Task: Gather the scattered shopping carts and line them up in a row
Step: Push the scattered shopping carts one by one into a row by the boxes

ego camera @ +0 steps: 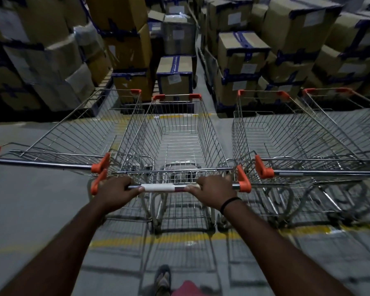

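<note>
Hands: our left hand (pixel 115 190) and right hand (pixel 212 190) are both wrapping the handle bar (pixel 158 187), fingers curled.
Cart: the middle cart (pixel 175 135) is sitting at 12 o'clock, between the left cart (pixel 83 133) at 10 and the right cart (pixel 286 135) at 2.
Advice: we are judging equal pressure best, pushing straight until handles are lining up.

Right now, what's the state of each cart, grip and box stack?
middle cart: empty, upright, held by its handle
left cart: empty, upright, untouched
right cart: empty, upright, untouched
far-right cart: upright, partly out of frame
left grip: holds the handle
right grip: holds the handle
boxes: stacked
</note>
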The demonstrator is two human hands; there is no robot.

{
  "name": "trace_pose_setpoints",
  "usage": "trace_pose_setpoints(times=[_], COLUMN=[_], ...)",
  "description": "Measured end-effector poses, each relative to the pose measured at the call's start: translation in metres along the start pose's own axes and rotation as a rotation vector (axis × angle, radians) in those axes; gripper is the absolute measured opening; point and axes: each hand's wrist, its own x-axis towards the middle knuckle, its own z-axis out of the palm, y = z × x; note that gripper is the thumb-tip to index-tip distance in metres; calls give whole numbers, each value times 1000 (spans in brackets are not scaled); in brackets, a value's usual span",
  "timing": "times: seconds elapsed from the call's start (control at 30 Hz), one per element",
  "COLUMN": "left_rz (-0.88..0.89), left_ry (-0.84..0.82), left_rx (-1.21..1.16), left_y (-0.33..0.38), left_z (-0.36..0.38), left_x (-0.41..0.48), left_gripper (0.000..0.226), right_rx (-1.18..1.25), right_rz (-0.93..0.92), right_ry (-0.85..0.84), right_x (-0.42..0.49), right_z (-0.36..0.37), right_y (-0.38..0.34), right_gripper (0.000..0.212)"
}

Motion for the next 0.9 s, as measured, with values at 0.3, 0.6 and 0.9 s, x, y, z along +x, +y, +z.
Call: trace_pose_setpoints(times=[0.3, 0.6, 0.9], left_rz=[-18, 58, 111], left_ry=[-2, 29, -5], left_rx=[38, 142, 179], left_y=[5, 9, 4], left_z=[6, 10, 18], left_x=[-10, -16, -25], left_gripper=[75, 56, 69], right_rx=[-14, -27, 68], right_rz=[-45, -52, -3], right_ry=[5, -17, -84], right_x=[-4, -8, -11], right_z=[2, -2, -1], right_y=[8, 11, 15], right_gripper=[57, 59, 58])
